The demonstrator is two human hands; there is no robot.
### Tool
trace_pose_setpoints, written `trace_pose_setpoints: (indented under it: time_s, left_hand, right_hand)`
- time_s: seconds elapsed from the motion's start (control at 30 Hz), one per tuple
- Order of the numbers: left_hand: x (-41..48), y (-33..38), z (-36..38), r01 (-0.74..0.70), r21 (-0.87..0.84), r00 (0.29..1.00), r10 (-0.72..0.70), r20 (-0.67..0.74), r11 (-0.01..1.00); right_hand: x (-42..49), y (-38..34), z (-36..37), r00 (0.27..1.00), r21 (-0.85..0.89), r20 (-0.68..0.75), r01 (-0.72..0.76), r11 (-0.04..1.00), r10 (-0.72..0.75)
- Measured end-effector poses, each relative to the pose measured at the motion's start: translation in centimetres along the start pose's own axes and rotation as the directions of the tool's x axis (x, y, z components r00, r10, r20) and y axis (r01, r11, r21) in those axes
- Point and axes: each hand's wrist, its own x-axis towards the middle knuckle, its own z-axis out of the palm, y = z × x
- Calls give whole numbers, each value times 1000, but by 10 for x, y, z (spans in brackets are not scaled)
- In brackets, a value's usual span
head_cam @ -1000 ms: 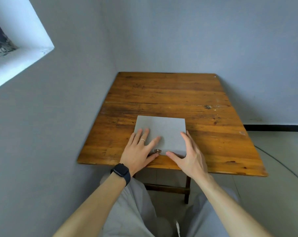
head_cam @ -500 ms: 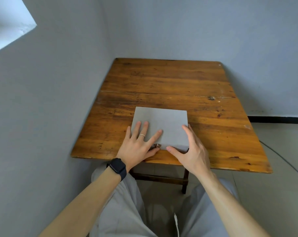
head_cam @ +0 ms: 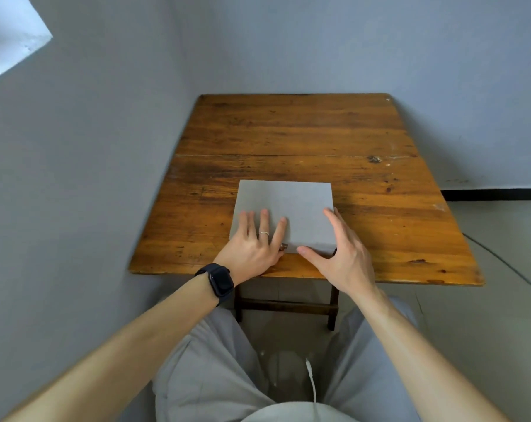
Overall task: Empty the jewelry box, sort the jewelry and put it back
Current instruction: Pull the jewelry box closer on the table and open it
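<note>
Not much has changed in the last sec. The view has tipped down a bit, so the table (head_cam: 288, 132) looks bigger, but both hands are in about the same spots. L hand (head_cam: 252, 251), w/ a watch (head_cam: 220, 283) on the wrist & a ring (head_cam: 264, 233) on one finger, still lies flat on the near-left part of the box (head_cam: 294, 205) lid. Its fingers are straight & spread wide, holding nothing, just pressing. Its thumb is right by the small clasp (head_cam: 283, 246) at the middle of the near edge; can't tell if it touches. The box sits at the near middle of the table, lid still shut, so no jewelry shows yet. R hand (head_cam: 343, 257) is still at the near-right corner, wide open too, thumb along the near edge & fingers up the right side, not curled round anything. What this means, I think: the job is only at the start. The box is held steady, & the next thing is prob. to flip the clasp & lift the lid. Nothing is out, nothing sorted.
</note>
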Motion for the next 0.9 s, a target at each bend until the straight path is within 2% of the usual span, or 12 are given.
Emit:
trace_pose_setpoints:
  time_s: [0.23,0.47,0.57,0.63,0.7,0.8,0.83,0.9]
  left_hand:
    - [-1,-1,-9,30,-77,991,-20,131,997]
    - [-4,-11,-4,75,-250,995,-57,79,965]
    - [-6,-10,-4,171,-377,985,-165,48,910]
    - [-8,-9,-4,276,-536,955,-293,55,798]
    - [-11,-9,-4,370,-670,916,-375,146,643]
    - [-16,-2,2,510,-735,829,-485,280,447]
    - [-18,1,4,569,-756,775,-518,362,323]
    - [-20,5,6,648,-762,663,-502,556,12]
  right_hand:
    - [1,2,1,1000,13,8,-8,1000,8]
    - [1,3,2,1000,15,17,-14,1000,14]
    - [1,2,0,1000,20,19,-22,1000,22]
    - [1,1,-1,999,20,22,-24,999,24]
    - [1,0,-2,999,23,34,-37,999,36]
    - [2,-1,-2,993,55,61,-107,993,104]
    - [2,-2,-3,989,66,67,-136,988,132]
    - [3,-3,-3,985,80,78,-162,984,156]
